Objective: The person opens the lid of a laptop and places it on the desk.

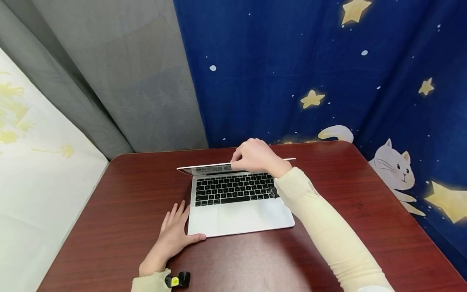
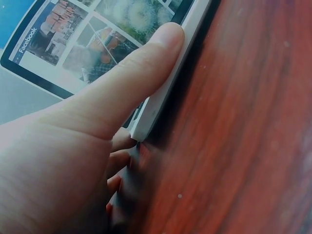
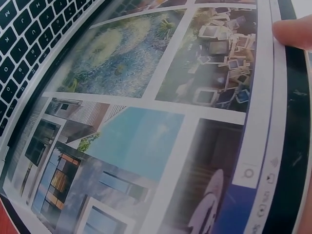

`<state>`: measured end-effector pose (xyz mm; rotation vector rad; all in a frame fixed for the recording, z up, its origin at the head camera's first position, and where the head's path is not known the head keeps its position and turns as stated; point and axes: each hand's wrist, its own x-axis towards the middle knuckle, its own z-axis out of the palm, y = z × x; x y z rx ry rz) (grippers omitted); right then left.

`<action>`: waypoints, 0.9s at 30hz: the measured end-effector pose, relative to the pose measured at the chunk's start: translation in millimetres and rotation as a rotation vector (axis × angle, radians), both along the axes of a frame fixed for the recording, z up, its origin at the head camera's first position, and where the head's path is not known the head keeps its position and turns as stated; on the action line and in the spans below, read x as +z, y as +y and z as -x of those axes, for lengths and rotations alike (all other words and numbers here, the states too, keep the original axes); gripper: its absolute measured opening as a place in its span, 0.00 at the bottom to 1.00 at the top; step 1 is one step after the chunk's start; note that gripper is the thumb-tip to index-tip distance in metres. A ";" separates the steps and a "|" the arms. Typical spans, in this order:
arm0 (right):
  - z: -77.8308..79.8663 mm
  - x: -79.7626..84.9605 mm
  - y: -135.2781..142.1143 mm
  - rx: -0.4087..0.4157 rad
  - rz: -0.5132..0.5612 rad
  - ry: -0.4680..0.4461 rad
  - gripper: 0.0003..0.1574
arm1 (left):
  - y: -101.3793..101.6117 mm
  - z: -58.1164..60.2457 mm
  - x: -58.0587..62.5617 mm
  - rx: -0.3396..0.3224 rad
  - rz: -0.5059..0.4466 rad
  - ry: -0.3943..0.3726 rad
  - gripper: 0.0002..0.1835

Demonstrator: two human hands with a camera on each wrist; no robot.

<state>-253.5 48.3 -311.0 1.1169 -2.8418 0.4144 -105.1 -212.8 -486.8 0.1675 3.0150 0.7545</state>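
A silver laptop with black keys sits on the table, its lid tilted forward over the keyboard. My right hand pinches the lid's top edge near the middle. The right wrist view shows the thumb on the border of the lit screen, which shows several pictures. My left hand rests at the laptop's front left corner, fingers straight and spread along its side, thumb on the front edge. In the left wrist view that thumb lies across the laptop's edge, with pictures around it.
The reddish-brown wooden table has rounded far corners. Behind it hang a grey curtain and a blue curtain with stars and a cat. White cloth runs along the left side. A small black device is strapped to the left wrist.
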 end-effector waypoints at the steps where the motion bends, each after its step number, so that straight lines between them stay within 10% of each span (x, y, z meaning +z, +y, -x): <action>1: 1.0 0.4 -0.4 -0.002 0.002 -0.002 0.11 | 0.1 0.0 -0.3 0.001 0.000 -0.003 0.61; 27: 11.7 8.3 -3.8 -0.059 0.039 -0.134 0.09 | -0.7 1.7 1.5 -0.003 -0.029 -0.014 0.61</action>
